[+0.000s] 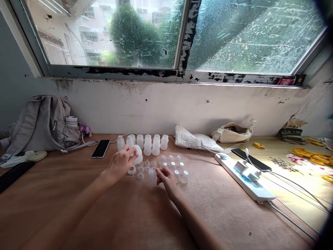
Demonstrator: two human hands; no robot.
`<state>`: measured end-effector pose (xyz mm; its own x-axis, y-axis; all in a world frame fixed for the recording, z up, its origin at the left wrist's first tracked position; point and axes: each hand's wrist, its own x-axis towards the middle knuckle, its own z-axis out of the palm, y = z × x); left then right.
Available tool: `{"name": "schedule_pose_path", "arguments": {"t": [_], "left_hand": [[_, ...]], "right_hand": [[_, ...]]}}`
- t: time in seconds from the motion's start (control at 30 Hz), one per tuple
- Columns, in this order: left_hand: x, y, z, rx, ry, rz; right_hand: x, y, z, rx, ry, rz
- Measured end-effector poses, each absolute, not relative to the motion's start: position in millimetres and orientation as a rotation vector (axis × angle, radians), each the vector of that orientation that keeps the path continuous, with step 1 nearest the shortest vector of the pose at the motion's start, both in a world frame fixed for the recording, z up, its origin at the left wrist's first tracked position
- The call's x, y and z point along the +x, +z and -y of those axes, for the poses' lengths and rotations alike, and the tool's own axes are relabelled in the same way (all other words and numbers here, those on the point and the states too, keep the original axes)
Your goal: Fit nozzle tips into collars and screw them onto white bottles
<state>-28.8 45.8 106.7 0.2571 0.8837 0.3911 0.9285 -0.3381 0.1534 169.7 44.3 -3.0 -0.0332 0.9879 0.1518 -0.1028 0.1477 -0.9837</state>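
Note:
My left hand (121,162) is closed round a frosted white plastic bottle (137,155), held tilted just in front of the bottle rows. Several similar frosted bottles (147,146) stand upright near the wall. My right hand (167,180) pinches a clear ribbed plastic piece (152,174), partly hidden and hard to make out. Between the hands, small clear plastic rings (140,169) lie on the wooden table (130,215), some with pointed tips. Clear round covers (183,178) with small pale discs on them are laid out just right of my right hand.
A phone (101,148) and a grey backpack (44,121) lie to the left. Along the wall are a white padded envelope (197,139) and a cream pouch (232,132). On the right, a power strip (244,177) with chargers and cables crosses the table, beside a dark phone (251,159) and yellow pieces (312,154).

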Motion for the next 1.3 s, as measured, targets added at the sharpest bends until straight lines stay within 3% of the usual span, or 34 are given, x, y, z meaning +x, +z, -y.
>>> {"name": "schedule_pose_path", "arguments": {"t": [0.27,0.53,1.3], "left_hand": [[-57.8,62.9,-1.3,-2.833,-0.847,1.591],[-38.2,-2.9,-9.3,-2.817,-1.805,1.838],[-49.8,21.7,1.5,-2.95,-1.371,1.752]], "right_hand": [[166.4,-1.3,-40.7,-1.043,1.172,1.284],[163.7,0.3,-37.8,-1.025,1.229,1.223],[153.5,13.1,-18.1,-0.974,1.295,1.301]]}}
